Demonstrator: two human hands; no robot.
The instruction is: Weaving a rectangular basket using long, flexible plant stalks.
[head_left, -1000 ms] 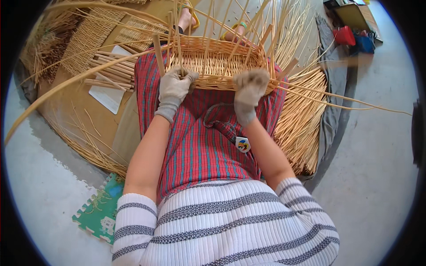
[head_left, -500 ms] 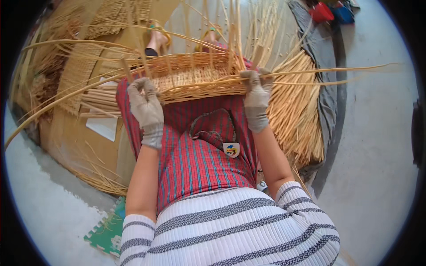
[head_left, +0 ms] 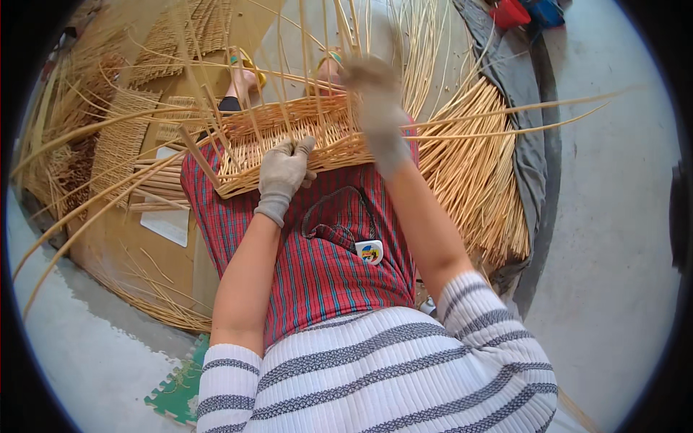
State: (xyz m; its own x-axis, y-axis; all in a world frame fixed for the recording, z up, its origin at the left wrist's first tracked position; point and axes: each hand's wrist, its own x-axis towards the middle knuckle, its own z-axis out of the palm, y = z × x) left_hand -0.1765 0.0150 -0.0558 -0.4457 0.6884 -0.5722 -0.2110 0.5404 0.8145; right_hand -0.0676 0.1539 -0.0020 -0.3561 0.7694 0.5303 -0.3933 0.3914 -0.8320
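A half-woven wicker basket (head_left: 245,148) rests across my knees, with tall upright rods rising from its sides. My left hand (head_left: 285,169), in a pale work glove, grips the middle of its near wall, fingers over the rim. A thick corner stick (head_left: 198,157) leans outward at the basket's left end. Long willow rods (head_left: 520,132) stick out past the right end, and others sweep off to the left. My gloved right hand (head_left: 374,101) is raised over the basket's right end, smeared by motion; its fingers cannot be read, and it hides that corner.
A large bundle of peeled willow rods (head_left: 480,173) lies on a grey cloth (head_left: 530,144) to the right. Woven panels (head_left: 119,141) and short sticks (head_left: 162,184) lie on the left. Red (head_left: 510,13) and blue (head_left: 547,16) containers stand at the far right, a green foam mat (head_left: 177,386) at lower left.
My left hand has moved from the basket's left corner to the middle of its near wall. My right hand has lifted up and leftward off the right corner. The basket has shifted left and tilted.
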